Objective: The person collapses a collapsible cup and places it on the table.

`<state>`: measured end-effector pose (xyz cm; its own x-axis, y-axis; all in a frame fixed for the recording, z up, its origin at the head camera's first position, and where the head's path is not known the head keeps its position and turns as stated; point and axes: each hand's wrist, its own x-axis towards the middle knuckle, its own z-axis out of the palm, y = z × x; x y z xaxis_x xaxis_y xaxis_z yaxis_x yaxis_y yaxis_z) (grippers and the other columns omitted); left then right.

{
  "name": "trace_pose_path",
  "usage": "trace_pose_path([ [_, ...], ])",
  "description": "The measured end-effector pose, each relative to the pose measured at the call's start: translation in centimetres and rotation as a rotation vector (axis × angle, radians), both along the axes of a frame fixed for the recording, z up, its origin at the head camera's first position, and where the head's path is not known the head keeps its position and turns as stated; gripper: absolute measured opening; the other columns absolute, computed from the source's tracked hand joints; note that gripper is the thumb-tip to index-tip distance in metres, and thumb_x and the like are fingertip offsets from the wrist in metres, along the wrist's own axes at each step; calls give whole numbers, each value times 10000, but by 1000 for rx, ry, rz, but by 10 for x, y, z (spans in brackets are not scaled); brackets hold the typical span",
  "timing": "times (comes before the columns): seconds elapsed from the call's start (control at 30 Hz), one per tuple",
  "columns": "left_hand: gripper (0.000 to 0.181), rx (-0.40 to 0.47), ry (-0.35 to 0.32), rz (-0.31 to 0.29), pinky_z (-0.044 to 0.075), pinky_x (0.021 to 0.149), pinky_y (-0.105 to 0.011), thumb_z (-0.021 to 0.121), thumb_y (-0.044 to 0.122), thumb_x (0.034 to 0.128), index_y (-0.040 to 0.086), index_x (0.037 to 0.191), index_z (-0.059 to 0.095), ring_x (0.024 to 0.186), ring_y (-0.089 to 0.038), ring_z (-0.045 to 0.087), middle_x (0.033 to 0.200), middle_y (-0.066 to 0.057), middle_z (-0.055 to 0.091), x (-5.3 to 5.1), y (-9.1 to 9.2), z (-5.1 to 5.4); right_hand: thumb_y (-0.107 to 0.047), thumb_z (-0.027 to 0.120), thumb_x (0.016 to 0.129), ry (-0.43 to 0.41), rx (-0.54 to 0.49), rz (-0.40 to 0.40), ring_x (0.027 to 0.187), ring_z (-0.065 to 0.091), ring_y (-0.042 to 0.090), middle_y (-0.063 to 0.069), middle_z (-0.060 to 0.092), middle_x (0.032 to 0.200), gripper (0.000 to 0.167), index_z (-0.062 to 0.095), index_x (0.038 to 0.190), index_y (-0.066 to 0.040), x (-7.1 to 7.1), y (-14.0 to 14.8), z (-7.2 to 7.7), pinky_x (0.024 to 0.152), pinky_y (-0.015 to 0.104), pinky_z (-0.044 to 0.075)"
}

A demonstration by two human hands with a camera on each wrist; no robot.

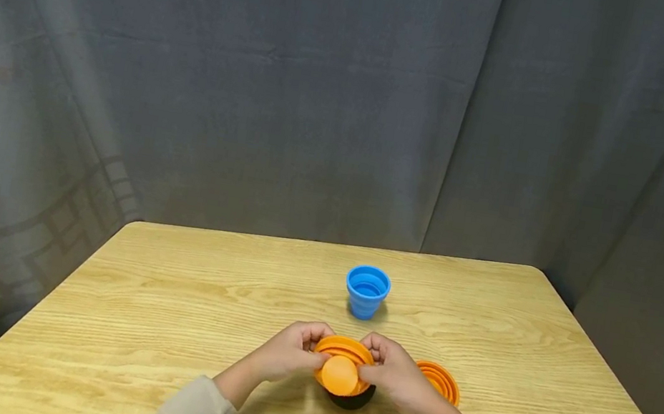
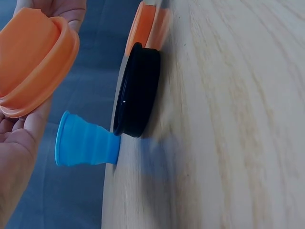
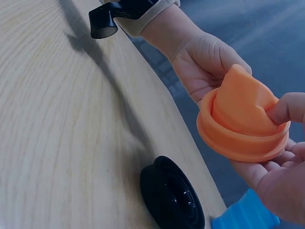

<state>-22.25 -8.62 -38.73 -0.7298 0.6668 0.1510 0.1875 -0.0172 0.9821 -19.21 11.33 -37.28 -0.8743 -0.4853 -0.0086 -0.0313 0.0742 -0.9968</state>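
Observation:
An orange collapsible silicone cup (image 1: pixel 340 375), partly folded, is held above the table with its base towards me. My left hand (image 1: pixel 294 352) grips its left side, and my right hand (image 1: pixel 400 373) grips the right side. In the right wrist view a thumb presses into the cup's (image 3: pixel 245 105) wall and dents it. Below it a black collapsed cup (image 2: pixel 138 90) sits on the table, largely hidden in the head view. Another orange collapsed cup (image 1: pixel 439 382) lies by my right forearm, which partly covers it.
Farther back on the wooden table (image 1: pixel 196 280) stands a blue collapsible cup (image 1: pixel 366 299), upright and extended. Grey curtains (image 1: pixel 271 96) hang behind the table and along its sides. A dark wrist-worn device (image 3: pixel 124 12) shows at the left sleeve in the right wrist view.

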Motion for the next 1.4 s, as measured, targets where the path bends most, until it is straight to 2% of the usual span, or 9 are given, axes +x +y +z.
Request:
trace_pose_path([
  [0.33,193,-67,70,46,436,590,-185,498,7,851,-98,1014,501,684,-80,488,820,-45,527,-1,-8,2,11,537,802,27,-184,153,902,543,171,111,517,1006,422,302,1111,177,0,4,-4,768,275,454],
  [0.57,200,-74,45,71,450,594,-202,477,16,866,-87,1034,509,686,-96,505,824,-48,540,-2,-5,1,80,512,753,42,-132,-3,840,560,189,119,527,922,373,341,1068,183,4,-3,-4,727,280,473],
  [0.63,225,-44,12,37,456,608,-208,469,40,876,-101,1049,493,706,-92,512,843,-37,540,-3,-5,0,80,508,743,44,-103,-47,816,563,188,116,531,900,357,364,1057,172,5,-5,-2,709,279,477],
  [0.8,389,161,-133,-160,457,721,-236,471,53,869,-199,1135,341,836,-105,535,953,-30,536,-5,-9,-1,63,507,748,66,-73,-95,785,566,174,128,545,897,345,386,1055,164,5,-5,0,683,274,481],
  [0.87,433,195,-157,-195,452,748,-243,481,25,850,-214,1160,296,867,-115,535,976,-34,535,-5,-10,-1,59,507,753,79,-71,-98,784,568,172,138,551,906,344,386,1057,164,5,-5,1,681,271,481],
  [0.93,442,175,-139,-176,457,739,-239,497,-1,828,-210,1166,303,859,-116,540,964,-33,544,-5,-10,0,64,506,752,87,-75,-99,789,569,181,151,553,916,345,381,1057,166,5,-5,2,681,272,482],
  [1.03,394,112,-79,-104,464,692,-221,483,-60,791,-203,1135,356,808,-107,531,913,-28,542,-5,-8,0,83,503,740,94,-58,-129,799,571,205,169,556,920,344,381,1051,163,6,-8,3,679,274,485],
  [1.23,346,-4,31,47,460,629,-199,465,-124,732,-146,1077,467,736,-93,516,864,-55,553,-5,-2,0,125,501,719,113,-12,-252,790,572,238,195,570,897,310,413,1014,167,7,-15,6,642,283,496],
  [1.4,342,-50,51,92,462,610,-194,470,-129,720,-126,1061,494,718,-89,523,865,-85,567,-5,-2,0,127,523,705,125,32,-292,759,573,221,177,581,854,289,443,981,163,7,-18,7,615,279,498],
])
